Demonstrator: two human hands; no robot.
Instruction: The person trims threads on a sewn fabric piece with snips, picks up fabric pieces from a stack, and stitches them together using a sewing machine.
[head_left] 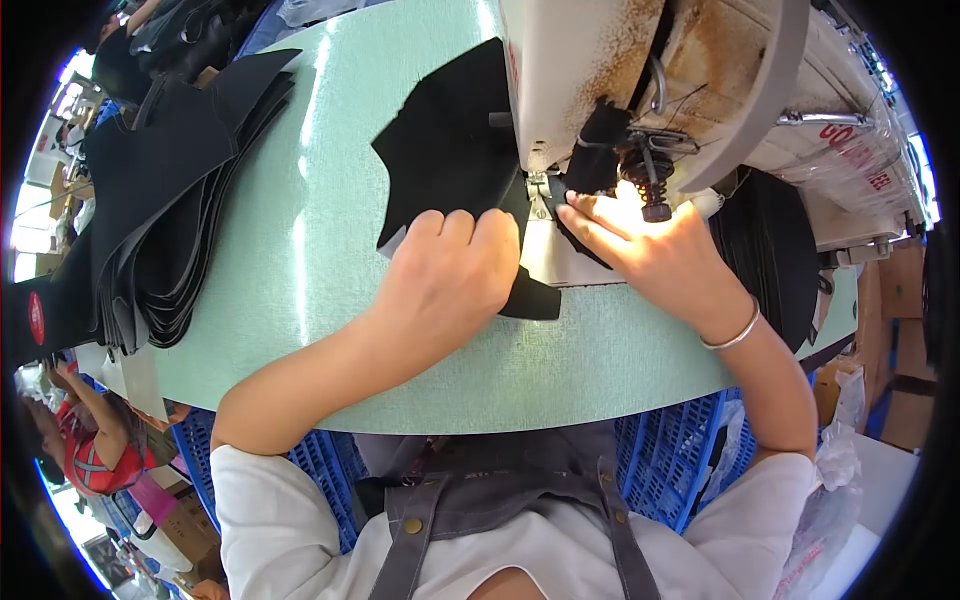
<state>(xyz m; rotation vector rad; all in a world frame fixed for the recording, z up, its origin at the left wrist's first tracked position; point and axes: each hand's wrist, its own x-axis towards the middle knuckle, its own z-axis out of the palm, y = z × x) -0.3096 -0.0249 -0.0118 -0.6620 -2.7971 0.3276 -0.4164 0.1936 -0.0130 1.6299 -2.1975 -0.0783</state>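
Observation:
A large black fabric piece (447, 145) lies on the green table, left of the sewing machine's presser foot (538, 187). My left hand (455, 262) is closed on its lower edge, knuckles up, and a black flap shows below the fist. To the right of the foot, my right hand (655, 250) rests with its thumb hidden and its fingertips pressed on a smaller black piece (577, 232) on the metal plate. The machine's tension spring (653, 182) partly covers that hand.
The sewing machine (590, 60) rises over the green table (330, 240). Stacked black pieces (170, 150) lie at the left, and another black stack (770, 250) at the right. Blue crates (670, 455) stand below the table edge. A person in red (95, 450) is at the lower left.

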